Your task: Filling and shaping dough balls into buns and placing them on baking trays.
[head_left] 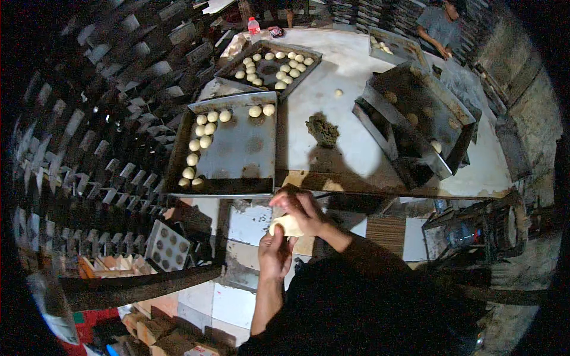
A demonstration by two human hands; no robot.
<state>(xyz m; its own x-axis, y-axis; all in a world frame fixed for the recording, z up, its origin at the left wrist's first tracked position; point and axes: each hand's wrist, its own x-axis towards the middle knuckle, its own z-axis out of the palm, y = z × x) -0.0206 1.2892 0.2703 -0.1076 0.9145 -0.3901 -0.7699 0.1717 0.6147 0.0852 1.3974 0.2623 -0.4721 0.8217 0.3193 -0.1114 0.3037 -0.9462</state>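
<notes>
A pale, flattened piece of dough (288,226) is held between my two hands, just off the table's near edge. My left hand (275,254) grips it from below, with the thumb up against it. Over its top and right side curl the fingers of my right hand (301,211). Beyond my hands, a metal tray (237,194) carries round dough balls along its left side and far edge. On the table to the right of that tray lies a mound of dark, crumbly filling (322,129). A single dough ball (338,93) rests farther back.
Another tray of dough balls (219,76) stands behind the near one. Stacked dark trays (430,118) fill the table's right side. A co-worker (442,29) works at the far right near a tray (409,56). A red-capped bottle (253,26) stands at the back. Boxes (151,332) lie below left.
</notes>
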